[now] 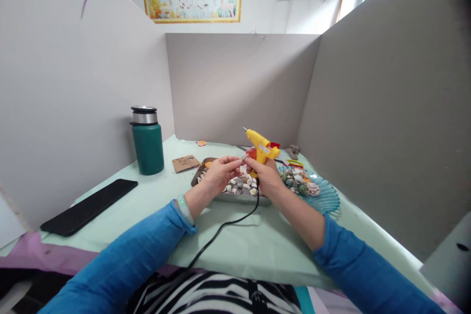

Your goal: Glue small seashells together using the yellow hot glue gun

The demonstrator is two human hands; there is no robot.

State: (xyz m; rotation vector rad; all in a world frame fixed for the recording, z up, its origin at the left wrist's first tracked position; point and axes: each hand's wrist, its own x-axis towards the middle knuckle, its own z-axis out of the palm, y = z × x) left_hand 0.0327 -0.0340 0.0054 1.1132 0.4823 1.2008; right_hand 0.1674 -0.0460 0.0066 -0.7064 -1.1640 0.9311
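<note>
A yellow glue gun (262,146) is held in my right hand (268,174), its nozzle pointing up and to the left and its black cord (224,225) trailing toward me. My left hand (222,172) meets the right one in front of the gun, thumb and forefinger pinched together. Between the fingertips of both hands sits something small and pale, too small to name. Below the hands lies a metal tray (239,198) with several shells and pebbles in it. Right of my right hand, a blue glass plate (327,195) bears a heap of shells (300,181).
A green bottle (147,144) stands at the left, with a long black flat object (90,207) before it. A brown card (186,163) lies behind the tray's left end. Yellow-and-red-handled pliers (295,163) lie behind the plate. Grey panels (243,88) enclose the table.
</note>
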